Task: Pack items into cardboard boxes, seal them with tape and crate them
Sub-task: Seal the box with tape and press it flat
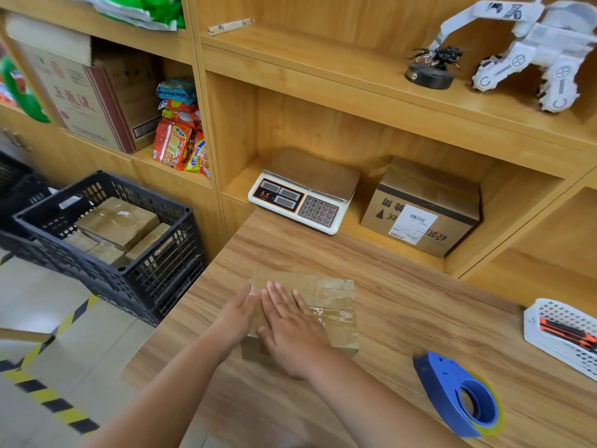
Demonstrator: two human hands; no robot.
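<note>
A small taped cardboard box (329,305) lies on the wooden counter (403,318). My right hand (290,324) lies flat on its top with straight fingers. My left hand (237,313) is flat against the box's left side and edge. A blue tape dispenser (458,396) stands on the counter to the right, apart from both hands. On the floor to the left, a black plastic crate (155,266) holds several taped boxes (119,223).
A weighing scale (303,192) and a labelled cardboard box (420,208) sit in the shelf recess behind the counter. A white basket (562,334) with an orange cutter is at the right edge. Snack packets (181,137) fill a shelf on the left. Hazard-striped tape marks the floor.
</note>
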